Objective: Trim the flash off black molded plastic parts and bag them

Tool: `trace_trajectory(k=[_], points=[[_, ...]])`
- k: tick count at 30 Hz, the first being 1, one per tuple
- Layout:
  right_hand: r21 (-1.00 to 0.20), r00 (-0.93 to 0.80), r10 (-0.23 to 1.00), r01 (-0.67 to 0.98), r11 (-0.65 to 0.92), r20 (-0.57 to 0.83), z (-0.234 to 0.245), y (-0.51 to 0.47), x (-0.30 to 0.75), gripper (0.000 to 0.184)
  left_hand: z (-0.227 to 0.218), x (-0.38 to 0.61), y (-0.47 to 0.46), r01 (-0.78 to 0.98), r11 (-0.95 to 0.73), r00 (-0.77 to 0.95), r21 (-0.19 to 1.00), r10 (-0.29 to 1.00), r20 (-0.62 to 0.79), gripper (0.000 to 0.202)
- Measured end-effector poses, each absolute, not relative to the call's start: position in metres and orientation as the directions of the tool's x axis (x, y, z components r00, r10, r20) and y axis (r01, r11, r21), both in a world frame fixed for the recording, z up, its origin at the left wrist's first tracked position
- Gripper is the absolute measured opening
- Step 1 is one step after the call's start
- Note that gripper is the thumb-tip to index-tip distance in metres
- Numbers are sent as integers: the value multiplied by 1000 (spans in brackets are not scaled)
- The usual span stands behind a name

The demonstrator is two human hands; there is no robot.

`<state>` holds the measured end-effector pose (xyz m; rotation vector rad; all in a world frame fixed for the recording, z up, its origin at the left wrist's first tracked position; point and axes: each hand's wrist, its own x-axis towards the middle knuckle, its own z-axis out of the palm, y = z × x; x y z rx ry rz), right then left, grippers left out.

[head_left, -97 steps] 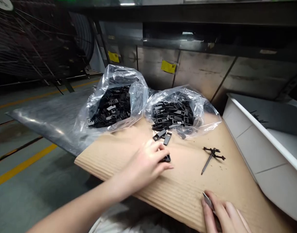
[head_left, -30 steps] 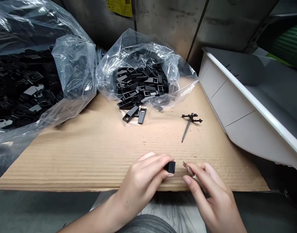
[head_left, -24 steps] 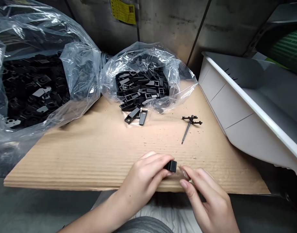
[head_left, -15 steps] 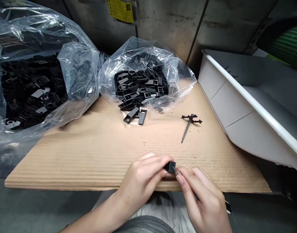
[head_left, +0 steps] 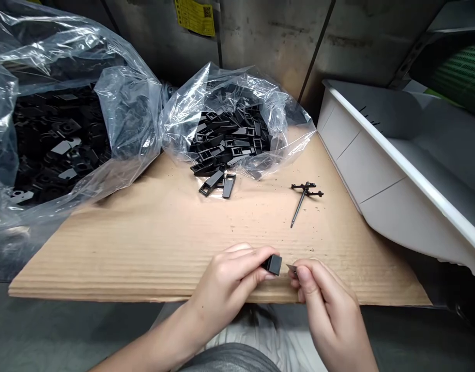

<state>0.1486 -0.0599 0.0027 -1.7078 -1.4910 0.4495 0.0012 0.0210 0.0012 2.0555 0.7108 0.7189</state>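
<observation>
My left hand (head_left: 231, 276) pinches a small black plastic part (head_left: 274, 264) between thumb and forefinger, just above the front of the cardboard. The part's squarish end faces my right hand (head_left: 326, 299), which is closed around a knife blade (head_left: 291, 268). Only the blade's pointed grey tip shows; the fingers cover the rest. A short gap separates the tip from the black part. Beyond the hands, a black plastic sprue (head_left: 299, 206) with a long stem and short branching arms lies on the cardboard (head_left: 144, 248).
A clear bag (head_left: 295, 119) spills black plastic parts (head_left: 225, 139) at the back centre. On the left stands a larger clear bag (head_left: 132, 119) full of dark pieces. A white bin (head_left: 377, 160) borders the right side. Dark crumbs dot the cardboard.
My right hand has drawn the blade tip back to the right, away from the black plastic part. My left hand stays nearly in place, with the part turned slightly.
</observation>
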Motion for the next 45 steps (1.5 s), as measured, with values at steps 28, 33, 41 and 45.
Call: trace_trajectory(k=[28, 33, 41, 45], points=[[-839, 208, 975, 541, -54, 71, 9, -53, 152, 17, 0, 4, 20, 296, -478, 611, 827, 760, 220, 22], [-841, 238, 967, 503, -200, -88, 14, -36, 149, 20, 3, 0, 20, 222, -413, 659, 884, 731, 176, 23], [-903, 308, 950, 391, -176, -52, 1, -48, 162, 28, 9, -5, 20, 134, -263, 640, 955, 759, 119, 21], [-902, 339, 940, 419, -109, 43, -10, -66, 163, 27, 7, -7, 19, 53, -31, 655, 998, 755, -11, 24]])
